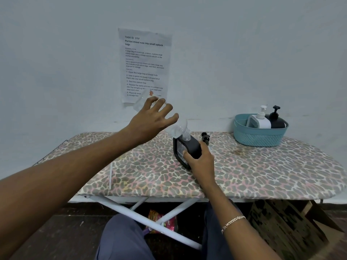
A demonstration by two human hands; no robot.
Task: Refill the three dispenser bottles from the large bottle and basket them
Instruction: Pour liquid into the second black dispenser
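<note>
Two down, one to go: a white dispenser and a black dispenser stand in the teal basket on the ironing board. Left of the basket, the person's right hand grips the third dispenser bottle, uncapped, while the left hand clasps the clear large bottle, upended with its neck at the open mouth. The pump head lies between that bottle and the basket. Seemingly left: finish pouring, refit the pump, basket it.

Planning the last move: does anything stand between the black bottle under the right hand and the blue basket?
Only the loose pump, lying on the board just right of the black bottle gripped by the right hand. Beyond it the board is bare up to the basket.
</note>
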